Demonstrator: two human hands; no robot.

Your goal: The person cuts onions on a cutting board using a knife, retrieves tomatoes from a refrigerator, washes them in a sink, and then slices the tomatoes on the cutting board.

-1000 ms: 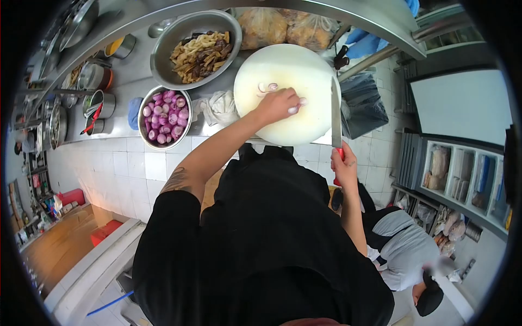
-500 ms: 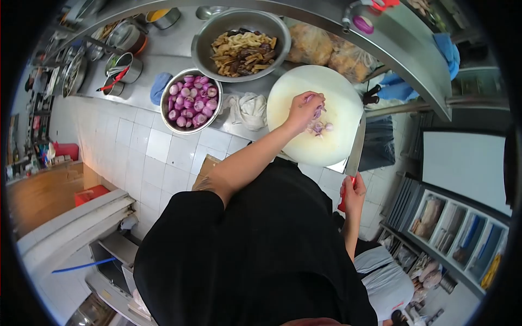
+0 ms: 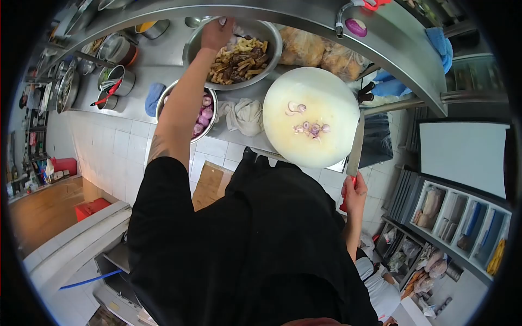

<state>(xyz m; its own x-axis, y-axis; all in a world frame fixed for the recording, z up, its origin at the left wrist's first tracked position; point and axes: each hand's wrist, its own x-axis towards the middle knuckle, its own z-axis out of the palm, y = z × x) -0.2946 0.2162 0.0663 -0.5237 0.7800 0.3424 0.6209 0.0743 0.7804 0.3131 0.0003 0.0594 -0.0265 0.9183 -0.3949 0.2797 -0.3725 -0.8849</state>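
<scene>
**Left hand over metal mixing bowl, right hand gripping knife, cut onion on board**

Left hand is over the left side of a wide metal mixing bowl, far side of the bench. Its fingers are curled; a small pale bit shows at them, but cannot tell whether they pinch it. Bowl contents: yellowish and dark brown strips, heaped, with some pale purplish bits near the hand.

Right hand is near, right of the round white cutting board, fingers wrapped around the red handle of a knife. Blade long, grey, pointing far, running along the board's right edge; contact unclear.

Purple onion pieces lie scattered mid-board: small, whitish inside with purple rims. A couple of pale curved slices sit just left and farther off. Board surface is yellowish in the middle.

Left of the board: crumpled whitish cloth, then a round metal bowl of whole-looking, glossy purple onions, partly hidden by the left forearm.
</scene>
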